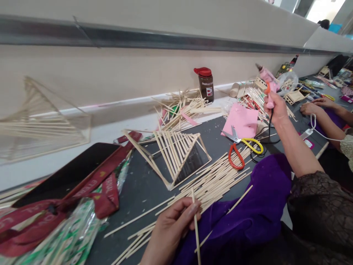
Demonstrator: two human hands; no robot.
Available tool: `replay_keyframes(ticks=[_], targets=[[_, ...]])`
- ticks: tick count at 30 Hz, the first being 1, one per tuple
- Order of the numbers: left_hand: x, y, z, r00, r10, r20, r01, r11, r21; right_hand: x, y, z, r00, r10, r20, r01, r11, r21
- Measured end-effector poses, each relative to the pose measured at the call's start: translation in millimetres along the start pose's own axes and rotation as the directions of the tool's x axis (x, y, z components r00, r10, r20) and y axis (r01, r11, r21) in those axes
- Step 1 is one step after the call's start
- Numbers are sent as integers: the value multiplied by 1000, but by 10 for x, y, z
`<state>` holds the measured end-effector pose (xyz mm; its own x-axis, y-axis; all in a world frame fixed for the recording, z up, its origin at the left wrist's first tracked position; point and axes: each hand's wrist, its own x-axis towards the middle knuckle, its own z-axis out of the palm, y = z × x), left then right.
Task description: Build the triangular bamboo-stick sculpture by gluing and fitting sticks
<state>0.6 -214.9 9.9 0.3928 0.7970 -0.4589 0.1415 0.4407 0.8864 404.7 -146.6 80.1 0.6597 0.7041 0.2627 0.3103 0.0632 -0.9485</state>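
Note:
Between thumb and fingers, my left hand (173, 224) pinches a thin wooden stick (196, 230), held nearly upright at the table's front edge. My right hand (276, 106) is wrapped round the handle of a pink hot glue gun (268, 81), raised at the right with its nozzle pointing up and left. A triangular frame of glued sticks (173, 156) stands on the dark table. Loose wooden sticks (212, 184) lie in a spread pile just beyond my left hand. Scissors (238, 141) with one red and one yellow handle rest on the pile's far end.
Purple cloth (256, 195) covers my lap. Against the wall are a red-capped bottle (206, 85), a heap of sticks (184, 110) and pink paper (241, 117). Left lie a maroon printed strap (107, 195) and plastic-wrapped sticks (79, 228). A co-worker's hands (311, 108) are at the right.

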Motion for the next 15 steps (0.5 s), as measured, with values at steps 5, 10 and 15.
replay_keyframes(ticks=[5,10,15], targets=[[44,-23,-58,996,-38,76,35,999,34,-228,-554,204,968,-192,163,74,836,543],[55,-32,-80,995,-33,89,29,999,42,-639,-917,489,940,-177,292,-16,831,556],[55,-107,-48,998,20,53,-18,999,-38,-859,-920,694,875,-157,458,-139,825,548]])
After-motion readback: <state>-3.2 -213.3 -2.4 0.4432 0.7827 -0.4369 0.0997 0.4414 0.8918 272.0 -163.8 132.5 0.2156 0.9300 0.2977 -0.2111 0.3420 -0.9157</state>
